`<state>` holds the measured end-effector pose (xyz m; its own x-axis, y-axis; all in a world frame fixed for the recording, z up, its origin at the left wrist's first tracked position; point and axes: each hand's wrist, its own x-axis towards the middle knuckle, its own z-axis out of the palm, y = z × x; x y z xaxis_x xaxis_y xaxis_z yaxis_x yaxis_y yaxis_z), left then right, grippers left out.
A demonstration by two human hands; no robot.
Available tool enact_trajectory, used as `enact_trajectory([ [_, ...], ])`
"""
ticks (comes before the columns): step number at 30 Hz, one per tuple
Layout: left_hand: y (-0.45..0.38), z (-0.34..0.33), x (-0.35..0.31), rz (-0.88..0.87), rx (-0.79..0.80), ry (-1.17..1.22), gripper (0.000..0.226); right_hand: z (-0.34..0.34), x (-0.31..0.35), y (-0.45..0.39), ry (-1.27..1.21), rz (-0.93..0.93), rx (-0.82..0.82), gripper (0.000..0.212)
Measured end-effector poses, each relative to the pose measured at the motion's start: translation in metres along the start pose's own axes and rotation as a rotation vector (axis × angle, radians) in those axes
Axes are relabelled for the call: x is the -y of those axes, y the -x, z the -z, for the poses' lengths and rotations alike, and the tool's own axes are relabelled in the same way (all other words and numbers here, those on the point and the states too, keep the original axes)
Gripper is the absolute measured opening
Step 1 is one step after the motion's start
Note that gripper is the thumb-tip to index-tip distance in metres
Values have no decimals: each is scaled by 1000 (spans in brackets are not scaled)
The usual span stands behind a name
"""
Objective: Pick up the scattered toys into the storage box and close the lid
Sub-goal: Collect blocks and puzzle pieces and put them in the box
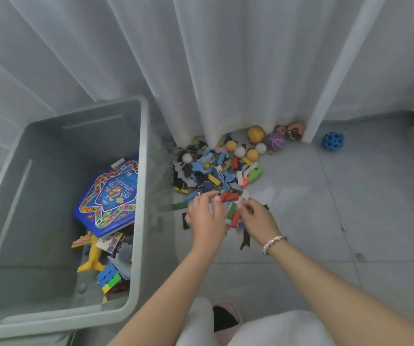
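Observation:
A large grey storage box stands open on the left, holding a blue board game, a yellow toy plane and colour cubes. A pile of scattered toys, made of puzzle pieces, coloured blocks and small balls, lies on the floor by the curtain. My left hand reaches into the pile's near edge with curled fingers over small pieces. My right hand, with a bead bracelet at the wrist, curls beside it over red and green blocks. What either hand holds is hidden.
Larger balls sit against the white curtain behind the pile. A blue holed ball lies apart at the right. A dark puzzle piece lies near my right wrist. My pink slipper shows at the bottom.

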<state>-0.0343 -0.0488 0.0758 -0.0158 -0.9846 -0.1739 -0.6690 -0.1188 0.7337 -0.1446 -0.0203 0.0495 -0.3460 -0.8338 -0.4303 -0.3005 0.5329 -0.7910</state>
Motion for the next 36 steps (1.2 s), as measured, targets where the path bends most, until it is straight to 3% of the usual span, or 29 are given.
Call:
enact_trajectory([
  [6, -25, -65, 46, 140, 93, 54, 23, -12, -59, -38, 65, -69, -19, 23],
  [10, -43, -90, 77, 174, 102, 22, 25, -24, -96, -64, 270, -25, -97, 26],
  [13, -58, -102, 92, 105, 94, -68, 33, -27, -109, -77, 448, 1, -137, 41],
  [19, -92, -115, 100, -169, 243, -280, 48, -28, -125, -90, 552, 50, 6, 66],
  [25, -106, -132, 98, -190, 169, -340, 37, -26, -139, -94, 315, 100, -84, 51],
  [29, -111, -136, 95, -149, 214, -181, 28, -20, -147, -95, 328, 141, -100, 40],
  [33, -103, -129, 91, -34, 178, -24, 34, -15, -152, -99, 314, 176, -184, 30],
  [36, -87, -126, 94, 51, 176, 108, 29, -15, -150, -103, 329, 110, -219, 27],
])
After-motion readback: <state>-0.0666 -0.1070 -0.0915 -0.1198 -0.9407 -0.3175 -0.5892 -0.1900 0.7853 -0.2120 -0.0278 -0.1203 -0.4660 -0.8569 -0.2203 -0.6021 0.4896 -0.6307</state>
